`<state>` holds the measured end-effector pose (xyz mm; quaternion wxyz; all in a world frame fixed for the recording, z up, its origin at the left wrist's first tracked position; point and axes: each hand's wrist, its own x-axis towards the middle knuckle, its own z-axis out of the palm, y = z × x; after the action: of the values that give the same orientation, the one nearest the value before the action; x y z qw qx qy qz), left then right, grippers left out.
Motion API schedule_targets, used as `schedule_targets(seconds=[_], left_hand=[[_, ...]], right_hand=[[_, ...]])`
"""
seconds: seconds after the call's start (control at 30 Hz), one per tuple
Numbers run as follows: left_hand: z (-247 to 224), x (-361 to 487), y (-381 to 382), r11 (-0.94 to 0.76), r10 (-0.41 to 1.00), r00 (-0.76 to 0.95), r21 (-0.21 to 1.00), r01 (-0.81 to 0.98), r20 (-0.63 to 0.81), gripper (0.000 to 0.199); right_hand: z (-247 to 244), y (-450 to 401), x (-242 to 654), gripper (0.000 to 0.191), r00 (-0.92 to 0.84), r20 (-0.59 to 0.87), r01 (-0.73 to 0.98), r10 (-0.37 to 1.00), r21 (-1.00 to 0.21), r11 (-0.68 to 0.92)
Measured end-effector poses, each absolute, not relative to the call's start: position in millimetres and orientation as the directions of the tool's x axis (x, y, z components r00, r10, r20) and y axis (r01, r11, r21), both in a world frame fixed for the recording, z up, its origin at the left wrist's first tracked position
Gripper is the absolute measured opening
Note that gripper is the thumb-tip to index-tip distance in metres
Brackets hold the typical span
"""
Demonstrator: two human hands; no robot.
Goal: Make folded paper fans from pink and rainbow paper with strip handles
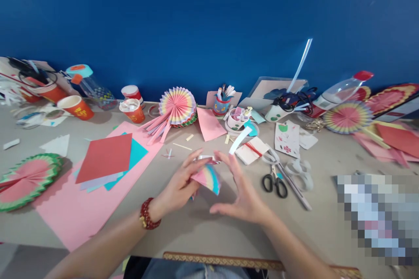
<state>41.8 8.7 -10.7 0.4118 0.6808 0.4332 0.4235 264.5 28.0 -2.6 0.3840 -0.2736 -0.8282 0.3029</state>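
A small wedge of folded paper (208,178), banded pink, yellow and blue, is pinched between the fingers of my left hand (178,185). My right hand (244,194) is just to its right, thumb and fingers spread apart, with nothing in its grasp. Behind the wedge, between my hands, is a small red-and-white thing (213,161) that I cannot make out; my fingers partly hide it. To the right lie scissors (275,181) with black handles, a long grey stick-like tool (294,185) and a curl of pale tape or ribbon (303,174).
Left of my hands, red and blue sheets (106,159) lie on a large pink sheet (75,218). Pleated paper fans (177,103) rest at the back and at both sides. Paper cups (76,107), a pen holder (221,104) and a plastic bottle (342,89) line the blue wall.
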Motion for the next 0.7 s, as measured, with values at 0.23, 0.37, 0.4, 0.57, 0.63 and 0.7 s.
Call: schedule_targets(seconds=[0.23,0.37,0.4,0.57,0.63,0.7], left_hand=[[0,46,4,-0.359,0.859,0.463,0.903,0.238,0.219,0.029],[-2,48,2,-0.108,0.756,0.654,0.985,0.135,-0.007,0.022],[-4,47,3,0.028,0.713,0.695,0.995,0.1,-0.09,0.024],[-11,44,6,0.316,0.531,0.819,0.947,0.048,-0.218,0.036],[-11,47,4,0.304,0.541,0.821,0.953,0.013,-0.183,0.039],[-10,51,2,0.287,0.617,0.771,0.958,-0.029,-0.162,0.043]], right_hand=[[-2,24,260,0.108,-0.535,0.521,0.085,0.665,-0.75,0.656],[1,24,256,0.094,-0.51,0.581,-0.1,0.634,-0.772,0.628],[2,24,256,0.091,-0.501,0.586,-0.12,0.638,-0.776,0.619],[1,25,259,0.074,-0.396,0.52,-0.002,0.757,-0.824,0.566],[-2,24,259,0.071,-0.356,0.5,0.046,0.789,-0.834,0.549],[-4,23,259,0.07,-0.325,0.486,0.069,0.811,-0.844,0.533]])
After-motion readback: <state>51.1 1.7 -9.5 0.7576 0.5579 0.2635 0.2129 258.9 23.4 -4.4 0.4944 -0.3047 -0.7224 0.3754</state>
